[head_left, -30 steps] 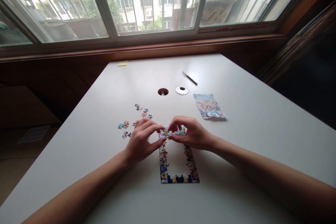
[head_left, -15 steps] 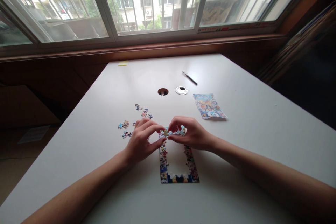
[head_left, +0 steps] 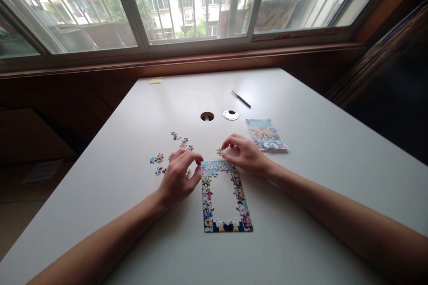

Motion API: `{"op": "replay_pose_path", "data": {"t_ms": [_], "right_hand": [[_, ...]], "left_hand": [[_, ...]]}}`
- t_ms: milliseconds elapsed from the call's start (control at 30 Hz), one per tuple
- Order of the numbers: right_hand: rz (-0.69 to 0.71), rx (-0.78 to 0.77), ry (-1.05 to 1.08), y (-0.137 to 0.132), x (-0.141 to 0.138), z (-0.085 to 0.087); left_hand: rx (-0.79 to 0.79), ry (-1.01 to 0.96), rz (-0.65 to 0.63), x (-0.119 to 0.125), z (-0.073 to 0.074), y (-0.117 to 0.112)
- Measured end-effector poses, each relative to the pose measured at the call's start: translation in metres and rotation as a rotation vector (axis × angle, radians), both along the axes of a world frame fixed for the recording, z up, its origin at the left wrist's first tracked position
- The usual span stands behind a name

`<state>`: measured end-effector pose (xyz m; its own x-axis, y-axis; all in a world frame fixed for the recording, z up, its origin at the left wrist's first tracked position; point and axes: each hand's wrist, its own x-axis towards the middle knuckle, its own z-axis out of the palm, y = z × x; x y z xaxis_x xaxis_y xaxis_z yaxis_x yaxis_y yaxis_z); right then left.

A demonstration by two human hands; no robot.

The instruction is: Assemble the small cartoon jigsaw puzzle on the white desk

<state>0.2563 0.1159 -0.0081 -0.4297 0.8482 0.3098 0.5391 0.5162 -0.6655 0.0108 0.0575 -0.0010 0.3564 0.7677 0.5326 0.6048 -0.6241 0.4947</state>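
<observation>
Between thumb and fingers, my right hand (head_left: 242,153) pinches a small yellowish jigsaw piece (head_left: 219,151) just beyond the top edge of the puzzle. The partly joined jigsaw puzzle (head_left: 207,209) lies flat on the table as a frame of joined pieces around a bare white middle, with a light blue lettered strip along its top. At its upper left corner rests my left hand (head_left: 180,173), thumb and fingers apart and nothing visible between them. Several loose jigsaw pieces (head_left: 159,157) lie beyond and left of that hand, which partly hides some.
A crumpled-edged picture sheet (head_left: 266,134) lies right of my right hand. Farther back are a black pen (head_left: 241,99), a round metal cover (head_left: 231,115) and a round hole (head_left: 207,116) in the white table (head_left: 100,178). A yellow sticker (head_left: 155,80) marks the far left edge.
My right hand has moved up and away from the puzzle, carrying the yellowish piece. My left hand has drawn slightly left and no longer touches that piece, uncovering the puzzle's top.
</observation>
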Motion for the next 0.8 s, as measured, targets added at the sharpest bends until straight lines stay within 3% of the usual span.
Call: {"op": "replay_pose_path", "data": {"t_ms": [800], "right_hand": [[0.032, 0.000, -0.033, -0.0009, 0.0005, 0.0006]], "left_hand": [[-0.018, 0.037, -0.006, -0.0002, -0.0003, 0.0003]]}}
